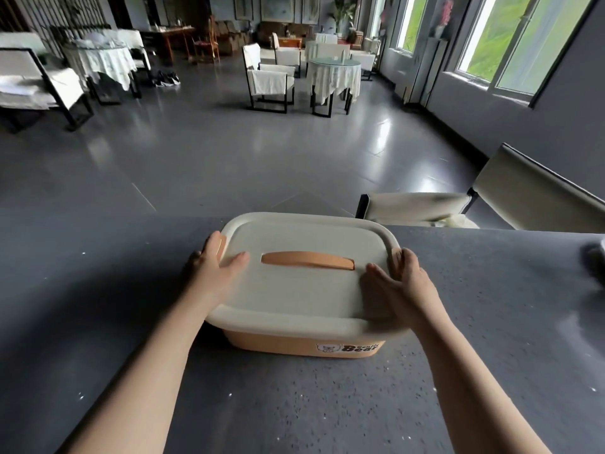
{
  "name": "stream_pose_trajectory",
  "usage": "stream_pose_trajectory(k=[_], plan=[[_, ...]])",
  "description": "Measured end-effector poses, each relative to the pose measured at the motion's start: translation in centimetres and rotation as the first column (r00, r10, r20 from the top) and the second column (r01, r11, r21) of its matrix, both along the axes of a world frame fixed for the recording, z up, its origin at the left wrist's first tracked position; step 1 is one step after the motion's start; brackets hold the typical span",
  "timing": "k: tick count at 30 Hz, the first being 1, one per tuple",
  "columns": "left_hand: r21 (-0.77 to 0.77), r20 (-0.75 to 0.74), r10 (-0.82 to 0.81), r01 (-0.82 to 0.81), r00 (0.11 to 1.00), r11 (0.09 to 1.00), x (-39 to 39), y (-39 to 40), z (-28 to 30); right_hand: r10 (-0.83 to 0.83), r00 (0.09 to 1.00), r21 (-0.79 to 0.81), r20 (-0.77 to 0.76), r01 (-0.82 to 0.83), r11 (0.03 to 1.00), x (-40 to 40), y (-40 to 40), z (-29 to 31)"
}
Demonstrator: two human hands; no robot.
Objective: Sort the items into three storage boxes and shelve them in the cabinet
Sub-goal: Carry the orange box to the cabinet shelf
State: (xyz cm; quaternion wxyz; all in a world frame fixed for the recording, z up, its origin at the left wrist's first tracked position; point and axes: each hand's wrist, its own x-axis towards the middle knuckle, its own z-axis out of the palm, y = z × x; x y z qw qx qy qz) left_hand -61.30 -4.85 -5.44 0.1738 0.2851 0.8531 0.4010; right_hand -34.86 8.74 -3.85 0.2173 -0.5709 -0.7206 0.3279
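An orange storage box with a cream lid and an orange handle in the lid stands on the dark grey table. A bear label shows on its near side. My left hand holds the lid's left edge, thumb on top and fingers over the rim. My right hand holds the lid's right edge the same way, thumb on top. The lid is on, so the box's contents are hidden.
A dark object lies at the table's right edge, cut off by the frame. A chair with a white cover stands just behind the table at the right. Beyond lie grey floor, covered tables and chairs, and windows at right.
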Motion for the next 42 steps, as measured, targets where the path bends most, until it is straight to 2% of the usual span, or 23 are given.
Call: stream_pose_trajectory(k=[6,9,12,19,23,28,31,34,42], plan=[[0.134,0.128,-0.008,-0.009,0.992,0.991,2.6,-2.5,0.6,0.006,0.997,-0.030,-0.075,-0.008,1.000,1.5,-1.7,0.6],[0.247,0.205,0.020,-0.072,0.979,0.966,6.0,-5.6,1.2,0.016,0.994,-0.055,-0.105,-0.022,0.998,3.7,-3.8,0.9],[0.285,0.253,0.059,-0.133,0.966,0.949,9.8,-9.5,1.7,0.045,0.992,-0.081,-0.120,-0.055,0.995,6.7,-6.4,0.9],[0.254,0.256,0.151,-0.217,0.955,0.943,19.8,-18.6,2.7,0.116,0.972,-0.101,-0.202,-0.139,0.985,14.7,-12.3,-0.8],[0.228,0.293,0.250,-0.321,0.923,0.919,24.5,-22.9,2.9,0.168,0.950,-0.138,-0.262,-0.209,0.968,18.0,-14.3,-1.4],[0.067,0.345,0.400,-0.448,0.849,0.892,28.4,-28.2,2.3,0.260,0.914,-0.153,-0.312,-0.319,0.935,19.6,-16.4,-1.4],[0.023,0.359,0.499,-0.541,0.789,0.840,30.5,-32.1,2.3,0.352,0.880,-0.144,-0.320,-0.412,0.900,19.5,-18.4,-1.1],[0.041,0.392,0.563,-0.625,0.728,0.780,32.5,-36.7,2.3,0.451,0.824,-0.161,-0.345,-0.525,0.836,18.7,-21.6,-0.7],[0.078,0.387,0.765,-0.844,0.515,0.530,34.4,-51.1,1.6,0.621,0.637,-0.204,-0.456,-0.754,0.624,12.9,-33.7,0.1]])
